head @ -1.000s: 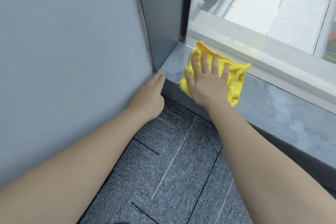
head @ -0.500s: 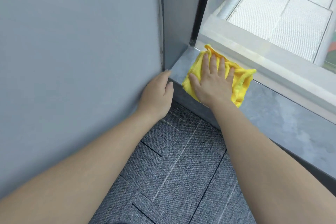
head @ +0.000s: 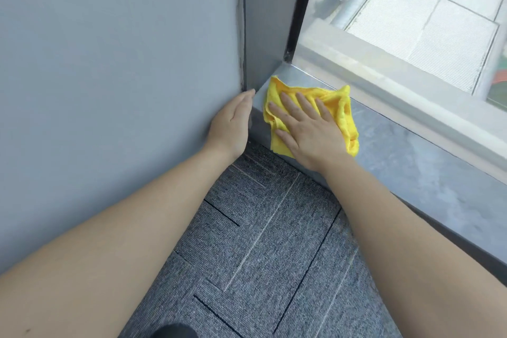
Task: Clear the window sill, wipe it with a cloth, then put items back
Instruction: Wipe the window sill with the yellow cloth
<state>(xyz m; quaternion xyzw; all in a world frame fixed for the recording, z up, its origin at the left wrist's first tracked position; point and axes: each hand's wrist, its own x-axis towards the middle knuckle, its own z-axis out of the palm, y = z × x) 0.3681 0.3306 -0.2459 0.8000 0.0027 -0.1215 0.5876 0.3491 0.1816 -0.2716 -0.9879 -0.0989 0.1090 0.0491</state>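
Observation:
A yellow cloth (head: 343,107) lies bunched on the grey stone window sill (head: 411,156), close to the sill's left end by the corner. My right hand (head: 307,126) presses flat on the cloth with fingers spread, pointing toward the corner. My left hand (head: 233,123) rests flat against the grey wall (head: 109,77) just beside the sill's front corner, fingers together and holding nothing. No other items show on the visible stretch of sill.
The window glass (head: 411,22) runs along the back of the sill, with a dark frame post (head: 301,8) in the corner. Grey patterned carpet (head: 274,241) covers the floor below. A dark shape (head: 172,332) shows at the bottom edge.
My right hand has slid the cloth along the sill toward the left end and turned to point at the corner; the cloth is more bunched. My left hand stays against the wall.

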